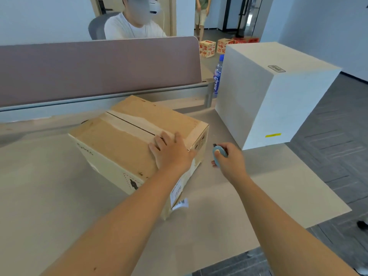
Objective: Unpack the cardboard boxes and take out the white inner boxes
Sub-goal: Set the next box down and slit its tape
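Flat and open, my left hand presses its grip on the near right corner of the cardboard box, which sits taped shut on the desk. Just beside it, my right hand closes around a small blue cutter; its blade looks extended, though blurred. Further right stands a white inner box.

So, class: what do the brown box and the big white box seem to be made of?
Brown box: corrugated cardboard by the look, matte, scuffed, with clear tape along its top seam. White box: probably smooth white paperboard, matte, with crisp edges and a small label.
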Tool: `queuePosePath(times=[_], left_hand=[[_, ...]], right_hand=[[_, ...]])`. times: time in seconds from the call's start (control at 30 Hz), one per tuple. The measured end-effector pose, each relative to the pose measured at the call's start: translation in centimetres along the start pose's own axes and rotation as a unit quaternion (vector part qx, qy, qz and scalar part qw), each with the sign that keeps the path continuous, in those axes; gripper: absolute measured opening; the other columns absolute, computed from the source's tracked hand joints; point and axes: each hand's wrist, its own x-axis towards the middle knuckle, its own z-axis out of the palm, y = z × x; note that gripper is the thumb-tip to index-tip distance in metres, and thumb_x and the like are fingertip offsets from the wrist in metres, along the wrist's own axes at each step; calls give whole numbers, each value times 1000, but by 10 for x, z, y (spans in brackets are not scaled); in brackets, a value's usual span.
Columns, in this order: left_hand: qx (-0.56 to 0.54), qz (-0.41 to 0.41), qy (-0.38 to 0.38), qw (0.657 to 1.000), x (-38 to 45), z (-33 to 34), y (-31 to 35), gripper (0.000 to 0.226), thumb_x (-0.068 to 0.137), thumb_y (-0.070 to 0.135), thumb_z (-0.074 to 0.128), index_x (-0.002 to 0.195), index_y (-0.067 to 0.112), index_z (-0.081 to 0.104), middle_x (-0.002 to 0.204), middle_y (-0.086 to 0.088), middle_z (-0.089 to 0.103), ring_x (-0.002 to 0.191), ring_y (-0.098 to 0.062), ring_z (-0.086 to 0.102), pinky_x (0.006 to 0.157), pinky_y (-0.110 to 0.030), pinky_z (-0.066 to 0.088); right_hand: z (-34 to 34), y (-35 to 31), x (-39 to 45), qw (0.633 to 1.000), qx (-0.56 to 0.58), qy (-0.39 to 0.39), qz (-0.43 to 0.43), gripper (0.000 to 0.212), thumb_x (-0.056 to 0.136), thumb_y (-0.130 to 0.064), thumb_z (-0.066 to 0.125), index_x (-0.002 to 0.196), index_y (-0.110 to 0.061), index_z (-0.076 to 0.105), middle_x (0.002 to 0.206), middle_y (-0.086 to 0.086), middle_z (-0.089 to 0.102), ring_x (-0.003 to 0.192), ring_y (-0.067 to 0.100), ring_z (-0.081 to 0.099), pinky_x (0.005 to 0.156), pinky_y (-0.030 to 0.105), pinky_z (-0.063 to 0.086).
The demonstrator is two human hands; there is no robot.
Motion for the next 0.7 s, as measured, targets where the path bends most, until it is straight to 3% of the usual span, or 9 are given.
queuePosePath(times=[0.13,0.23,0.33,0.7], left_hand=[[-61,-16,-14,998,6,-2,2,73,87,65,37,146,23,22,154,-15,11,142,-34,3,113,-49,3],[-91,9,-5,996,10,-12,-12,58,91,57,36,139,24,36,146,-10,30,135,-32,22,110,-46,16],[-83,60,19,995,14,-24,-30,52,94,47,39,138,19,39,140,-7,40,130,-31,31,105,-42,26],[6,286,-6,958,38,-26,-67,57,95,45,40,144,19,30,152,-4,26,140,-22,20,114,-36,16]], right_hand=[[3,-3,8,998,51,-12,26,6,93,-9,47,99,-12,48,88,-3,52,65,15,57,56,23,50],[12,-13,7,994,88,-19,53,6,93,-12,49,98,-13,48,87,0,53,61,14,57,46,19,51],[22,-22,4,992,116,-19,55,10,94,-11,49,102,-15,47,83,-1,52,57,14,56,42,14,49],[45,-31,-10,992,105,38,67,9,91,-6,48,96,-12,52,76,1,55,38,4,53,37,14,43]])
